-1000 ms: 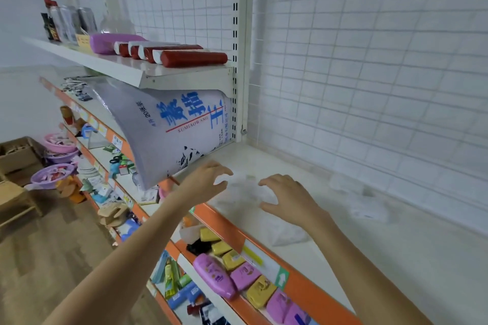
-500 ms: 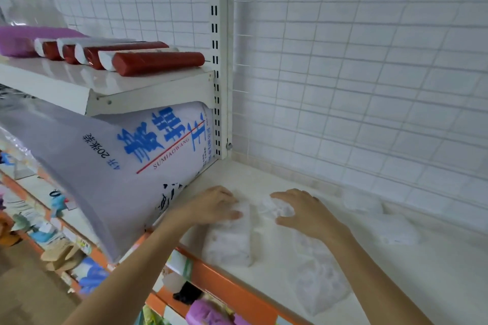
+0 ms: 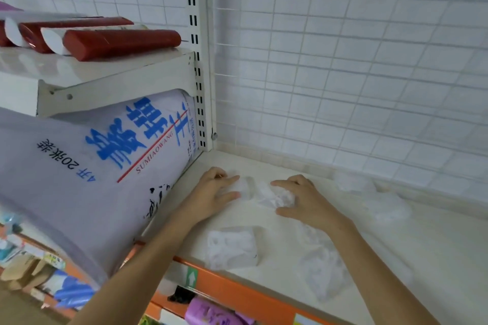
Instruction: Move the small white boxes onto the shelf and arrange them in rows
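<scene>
Several small white boxes in clear wrap lie loose on the white shelf [image 3: 435,250]. My left hand [image 3: 214,192] lies flat near the back left corner, its straight fingertips touching the end of one box [image 3: 247,187]. Right beside it, my right hand [image 3: 303,200] curls fingers and thumb round another white box [image 3: 274,198]. A further box [image 3: 232,248] sits near the front edge, and another [image 3: 322,269] lies under my right forearm. Two more [image 3: 385,203] rest by the back wall on the right.
A large white paper pack with blue lettering [image 3: 87,174] leans out from the bay on the left, against the upright post [image 3: 203,60]. Red tubes [image 3: 118,42] lie on the shelf above it. An orange price rail [image 3: 237,295] edges the shelf front; purple packs [image 3: 211,311] sit below.
Both hands have reached further back on the shelf. My left hand has left the box at the front edge and now touches one nearer the corner. The view has moved closer.
</scene>
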### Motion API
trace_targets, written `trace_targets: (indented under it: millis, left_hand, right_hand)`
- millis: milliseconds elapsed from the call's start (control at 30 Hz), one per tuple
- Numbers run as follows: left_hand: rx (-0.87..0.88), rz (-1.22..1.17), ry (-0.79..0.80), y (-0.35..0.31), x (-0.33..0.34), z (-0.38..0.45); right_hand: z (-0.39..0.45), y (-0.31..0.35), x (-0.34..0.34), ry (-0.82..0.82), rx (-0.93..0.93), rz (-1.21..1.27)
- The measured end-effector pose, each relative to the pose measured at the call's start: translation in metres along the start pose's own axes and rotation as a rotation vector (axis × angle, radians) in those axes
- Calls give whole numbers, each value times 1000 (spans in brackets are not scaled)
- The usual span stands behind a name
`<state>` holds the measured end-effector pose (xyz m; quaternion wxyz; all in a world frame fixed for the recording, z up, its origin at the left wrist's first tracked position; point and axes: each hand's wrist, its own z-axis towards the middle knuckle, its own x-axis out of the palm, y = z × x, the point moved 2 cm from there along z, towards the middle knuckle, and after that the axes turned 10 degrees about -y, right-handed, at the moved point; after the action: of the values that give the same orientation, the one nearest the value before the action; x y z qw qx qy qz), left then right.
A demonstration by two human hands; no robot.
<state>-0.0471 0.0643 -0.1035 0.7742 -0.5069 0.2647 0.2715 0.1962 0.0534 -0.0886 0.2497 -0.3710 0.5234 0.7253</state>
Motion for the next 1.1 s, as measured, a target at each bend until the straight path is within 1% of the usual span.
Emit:
trace_targets:
  millis: [33, 133, 167, 233, 333, 400, 500, 567, 633, 767, 867, 933, 1000, 1100]
  left_hand:
    - [4, -15, -3, 2, 0, 0]
    - [14, -41, 82, 11, 2, -1]
    - [6, -57, 87, 13, 2, -2]
    - [-20, -116, 35, 16, 1, -2]
    - [58, -237, -35, 10, 0, -5]
    - [75, -247, -77, 6, -2, -7]
    - [-74, -304, -164, 6, -6, -5]
    - [-163, -359, -219, 9, -6, -4]
    - [-196, -364, -232, 8, -5, -3]
    - [-210, -348, -217, -2, -5, -6]
    - [-272, -415, -186, -2, -5, -8]
    - [-277, -463, -157, -2, -5, -10]
    - [-226, -448, -101, -1, -6, -11]
    - [-142, -377, 25, -2, -5, -13]
  right_hand:
    - [0, 1, 0, -14, 0, 22]
    - [0, -2, 0, -45, -1, 39]
    - [0, -2, 0, -53, -4, 44]
    - [-2, -3, 0, -74, -3, 70]
    - [-4, -3, -2, -134, 38, 172]
    - [-6, 0, -5, -197, 65, 236]
    - [-6, 3, -9, -293, 107, 344]
    - [-6, 3, -9, -300, 165, 419]
    - [-6, 3, -8, -276, 184, 415]
    - [-4, 0, -8, -262, 187, 390]
    - [-4, 0, -7, -247, 154, 333]
    - [-4, -2, -6, -233, 145, 295]
    - [-5, -5, -5, -214, 153, 264]
    - [-5, -7, -3, -157, 157, 233]
